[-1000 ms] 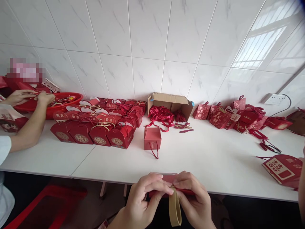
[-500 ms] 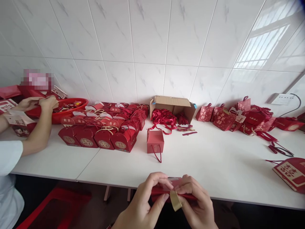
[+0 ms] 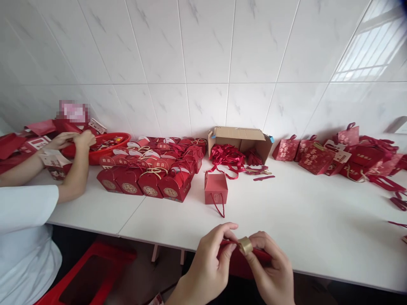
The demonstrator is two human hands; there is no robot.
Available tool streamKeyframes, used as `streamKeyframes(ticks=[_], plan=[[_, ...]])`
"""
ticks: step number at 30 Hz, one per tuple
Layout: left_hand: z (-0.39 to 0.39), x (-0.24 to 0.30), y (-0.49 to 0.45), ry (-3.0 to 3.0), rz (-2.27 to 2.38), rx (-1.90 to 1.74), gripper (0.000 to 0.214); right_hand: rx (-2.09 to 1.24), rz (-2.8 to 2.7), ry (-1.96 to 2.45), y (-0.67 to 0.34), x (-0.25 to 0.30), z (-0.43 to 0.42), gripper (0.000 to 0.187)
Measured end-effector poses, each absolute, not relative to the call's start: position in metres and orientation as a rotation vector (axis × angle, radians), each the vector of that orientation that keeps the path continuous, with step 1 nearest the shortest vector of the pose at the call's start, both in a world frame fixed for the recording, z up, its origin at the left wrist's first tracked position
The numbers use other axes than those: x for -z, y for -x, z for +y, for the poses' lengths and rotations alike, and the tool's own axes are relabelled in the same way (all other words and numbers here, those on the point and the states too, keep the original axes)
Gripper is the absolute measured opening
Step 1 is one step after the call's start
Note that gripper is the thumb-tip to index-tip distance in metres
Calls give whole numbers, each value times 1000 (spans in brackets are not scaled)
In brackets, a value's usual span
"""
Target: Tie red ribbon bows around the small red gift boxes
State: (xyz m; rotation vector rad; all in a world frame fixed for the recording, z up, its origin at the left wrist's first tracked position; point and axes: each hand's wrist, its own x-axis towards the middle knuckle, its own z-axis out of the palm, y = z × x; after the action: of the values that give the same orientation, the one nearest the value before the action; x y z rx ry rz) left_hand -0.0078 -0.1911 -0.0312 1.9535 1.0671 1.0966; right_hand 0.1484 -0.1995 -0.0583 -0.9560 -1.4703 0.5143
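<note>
At the table's front edge, both my hands are closed on a red gift box (image 3: 240,262) that they partly hide. With thumb and fingers my left hand (image 3: 211,258) pinches the box's upper edge. My right hand (image 3: 271,264) grips its right side, thumb and fingers at a curled gold strip (image 3: 246,245) that stands up from the top edge. Just beyond my hands, a small open red box (image 3: 216,191) with a cord handle stands upright on the white table (image 3: 286,212).
Rows of filled red boxes (image 3: 149,182) stand left of centre. A cardboard box (image 3: 241,134) spills red ribbons (image 3: 227,154) by the wall. Red gift bags (image 3: 314,159) cluster at the right. A co-worker's arms (image 3: 76,169) reach near a red basin (image 3: 108,152); a red stool (image 3: 92,275) is below.
The gold strip, which hung down in front of the box, now curls over at its top edge. My view has turned slightly left. The co-worker's hands stay by the basin.
</note>
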Motion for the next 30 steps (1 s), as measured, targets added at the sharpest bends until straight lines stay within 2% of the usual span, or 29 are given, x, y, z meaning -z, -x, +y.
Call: streamKeyframes(ticks=[8, 10, 14, 17, 20, 24, 25, 30], plan=[[-180, 30, 7, -1786, 1068, -1152, 23, -631, -1470, 1053, -159, 73, -186, 8], [-177, 34, 9, -1667, 1048, -1152, 24, -701, -1477, 1095, -163, 80, -183, 24], [-175, 45, 12, -1490, 959, -1152, 22, -1003, -1610, 1026, -177, 98, -184, 67], [-177, 53, 10, -1450, 959, -1219, 15, -1133, -1688, 1025, -188, 113, -190, 79], [-174, 60, 6, -1491, 1040, -1260, 19, -1079, -1679, 1071, -193, 121, -195, 75], [-165, 73, -1, -1575, 1085, -1311, 59, -975, -1586, 1154, -200, 119, -189, 56], [-162, 78, -2, -1567, 1103, -1323, 63, -952, -1560, 1178, -206, 118, -185, 53], [-151, 102, 2, -1437, 1335, -1338, 52, -810, -1497, 1401, -273, 119, -141, 54]])
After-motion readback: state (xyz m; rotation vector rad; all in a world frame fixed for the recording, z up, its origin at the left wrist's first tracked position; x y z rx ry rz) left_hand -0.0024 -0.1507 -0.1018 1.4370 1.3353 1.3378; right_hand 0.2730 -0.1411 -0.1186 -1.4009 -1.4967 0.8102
